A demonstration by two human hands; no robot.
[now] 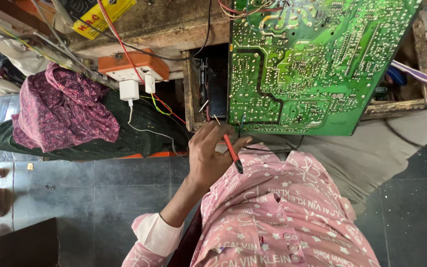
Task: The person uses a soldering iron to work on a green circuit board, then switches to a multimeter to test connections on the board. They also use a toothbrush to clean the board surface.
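One probe (233, 153) (red) beside circuit board (312, 64)

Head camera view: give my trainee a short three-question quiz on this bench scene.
1. True or false: the hand holds a red probe.
2. Which side of the circuit board faces the camera: A) solder side, B) component side?
3. What is plugged into the orange socket box?

Key:
1. True; its tip is at the board's lower edge.
2. A.
3. Two white plugs: a charger with a white cable, and a smaller one.
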